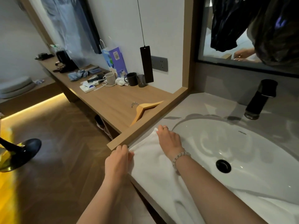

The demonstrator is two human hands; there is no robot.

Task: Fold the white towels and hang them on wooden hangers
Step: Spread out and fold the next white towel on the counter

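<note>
Just under both hands, along the front edge of the basin counter [186, 107], lies the white towel [153, 172]. Its long axis runs from the far corner at the wooden partition [145, 131] back toward the person, alongside the right forearm. The left hand [119, 160] grips the towel's outer edge, fingers curled over it and thumb on top. The right hand [169, 139] rests on the cloth with its fingers curled over the far corner. Beyond that hand's fingertips, across the partition, a wooden hanger [144, 110] lies flat on the desk [105, 101], its metal hook pointing left and one arm pointing back toward the towel. A small mark on the sink [242, 167] wall to the right of the right hand is too tiny to read, as is the label on the purple paper bag [117, 62] farther off.
</note>
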